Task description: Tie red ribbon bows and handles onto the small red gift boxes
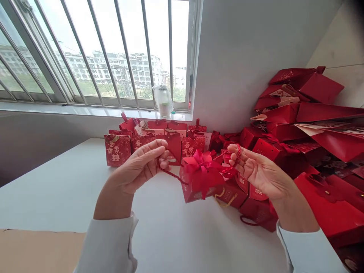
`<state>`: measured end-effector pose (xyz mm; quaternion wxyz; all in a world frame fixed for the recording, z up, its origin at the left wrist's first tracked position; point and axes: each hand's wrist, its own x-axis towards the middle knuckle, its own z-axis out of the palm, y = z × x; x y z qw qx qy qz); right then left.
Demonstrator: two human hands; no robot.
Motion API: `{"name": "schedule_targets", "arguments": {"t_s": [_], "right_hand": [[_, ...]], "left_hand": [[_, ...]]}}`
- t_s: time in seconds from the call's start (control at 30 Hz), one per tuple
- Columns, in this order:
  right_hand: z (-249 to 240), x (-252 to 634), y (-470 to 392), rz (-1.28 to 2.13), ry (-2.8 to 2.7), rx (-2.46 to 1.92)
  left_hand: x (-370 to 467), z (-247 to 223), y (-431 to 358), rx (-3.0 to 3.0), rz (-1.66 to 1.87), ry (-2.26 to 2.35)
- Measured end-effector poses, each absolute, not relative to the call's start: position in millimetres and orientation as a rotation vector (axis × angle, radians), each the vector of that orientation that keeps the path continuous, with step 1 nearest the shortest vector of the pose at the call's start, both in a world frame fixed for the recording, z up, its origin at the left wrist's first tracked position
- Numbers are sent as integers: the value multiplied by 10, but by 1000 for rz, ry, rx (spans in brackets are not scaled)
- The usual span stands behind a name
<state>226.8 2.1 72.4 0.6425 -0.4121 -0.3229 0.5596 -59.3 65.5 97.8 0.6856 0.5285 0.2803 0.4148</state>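
Observation:
A red gift box (pixel 191 182) with a bright ribbon bow (pixel 201 163) on top is between my two hands, above the white table. My left hand (pixel 148 163) is closed on a twisted red cord (pixel 174 175) that runs to the box's left side. On the other side, my right hand (pixel 256 168) pinches a loop of red cord (pixel 238 152), which stretches toward the box near the bow. The box is slightly tilted. Whether its underside touches the table is unclear.
Small red bags (pixel 117 151) stand in rows below the window. A tall pile of red boxes and bags (pixel 330 144) fills the right side. More red boxes (pixel 231 193) lie behind my right hand. Cardboard (pixel 40 250) is at lower left; a wrapped cup (pixel 164 101) stands on the sill.

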Motion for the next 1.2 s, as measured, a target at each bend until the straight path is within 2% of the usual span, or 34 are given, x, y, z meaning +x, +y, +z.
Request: {"name": "schedule_targets", "arguments": {"t_s": [0.27, 0.67, 0.77, 0.9, 1.1, 1.2], "right_hand": [[763, 2279, -70, 1215, -817, -952], [626, 1924, -100, 1351, -1059, -896], [586, 1812, -144, 1294, -1076, -938], [556, 1762, -143, 1229, -1003, -930], [604, 1854, -95, 1202, -852, -872], [632, 1922, -78, 1186, -800, -824]], "left_hand": [[-495, 1078, 465, 1249, 869, 483], [-39, 963, 303, 1218, 653, 360], [34, 918, 238, 1274, 578, 339], [-2, 920, 197, 1472, 531, 401], [-170, 848, 383, 1979, 784, 769], [-177, 702, 532, 2108, 696, 736]]}}
